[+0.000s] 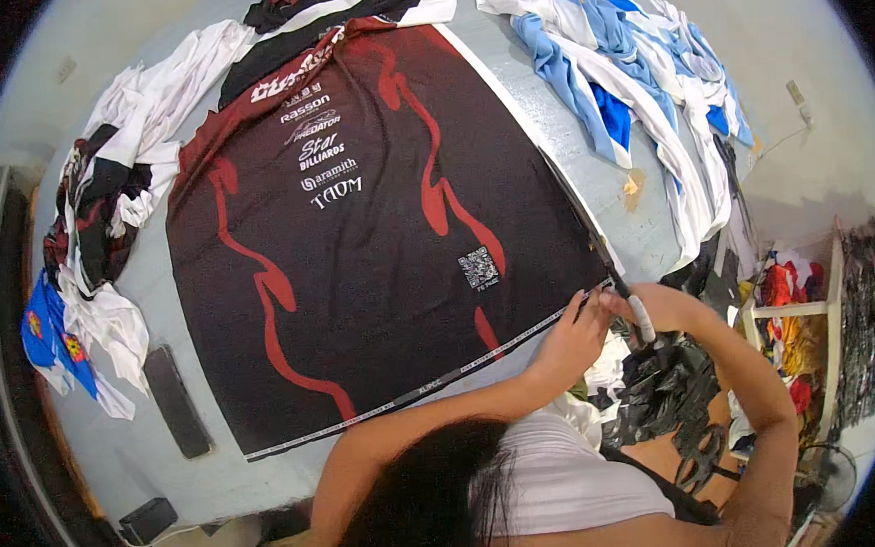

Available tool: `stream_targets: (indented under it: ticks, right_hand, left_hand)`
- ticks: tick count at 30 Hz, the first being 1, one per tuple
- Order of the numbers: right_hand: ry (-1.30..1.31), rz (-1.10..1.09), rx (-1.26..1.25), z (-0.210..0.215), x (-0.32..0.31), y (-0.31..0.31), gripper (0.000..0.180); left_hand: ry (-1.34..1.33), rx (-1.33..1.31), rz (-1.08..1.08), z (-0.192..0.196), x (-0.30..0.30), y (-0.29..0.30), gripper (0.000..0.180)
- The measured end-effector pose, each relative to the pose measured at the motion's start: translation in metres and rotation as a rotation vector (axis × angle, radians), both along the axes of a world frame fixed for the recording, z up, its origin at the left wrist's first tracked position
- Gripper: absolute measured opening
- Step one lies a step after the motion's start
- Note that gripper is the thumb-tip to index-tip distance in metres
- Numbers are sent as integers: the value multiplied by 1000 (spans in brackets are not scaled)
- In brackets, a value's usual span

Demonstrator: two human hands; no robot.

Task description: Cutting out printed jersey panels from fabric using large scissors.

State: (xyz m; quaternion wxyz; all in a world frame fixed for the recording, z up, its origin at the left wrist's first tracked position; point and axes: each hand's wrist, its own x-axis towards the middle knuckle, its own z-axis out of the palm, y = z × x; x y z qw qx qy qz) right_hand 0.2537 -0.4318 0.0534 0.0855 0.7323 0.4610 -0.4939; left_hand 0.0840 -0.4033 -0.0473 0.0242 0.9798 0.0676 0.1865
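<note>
A large black and dark red printed fabric panel [377, 267] lies spread on the table, with red wavy streaks, white lettering and a narrow printed band along its near edge. My left hand [570, 341] is at the panel's near right corner, its fingertips pinching the edge. Close beside it, my right hand [665, 307] grips a pair of scissors [643, 318] with a pale wrapped handle. The dark blades point away from me along the panel's right edge. A white strip [491, 75] borders that side farther up. How far apart the blades are is hard to make out.
The grey table [630, 224] also bears white and light blue garments [636, 71] at the far right. White, black and blue clothes [103, 214] are heaped on the left, near a dark flat bar [177, 402]. Black plastic bags [665, 390] and a shelf [790, 309] of cloth stand right.
</note>
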Motion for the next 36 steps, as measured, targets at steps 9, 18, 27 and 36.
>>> stream_targets:
  ticks: [9, 18, 27, 36]
  right_hand:
    - [-114, -43, 245, -3, -3, 11, 63]
    - [-157, 98, 119, 1, -3, 52, 72]
    - [-110, 173, 98, 1, 9, 67, 73]
    - [-106, 124, 168, -7, 12, 85, 77]
  left_hand:
    - [-3, -9, 45, 3, 4, -1, 49]
    - [-60, -73, 58, 0, 5, -3, 51]
    - [-63, -64, 57, -1, 8, -3, 48]
    - [-21, -12, 63, 1, 7, -1, 47]
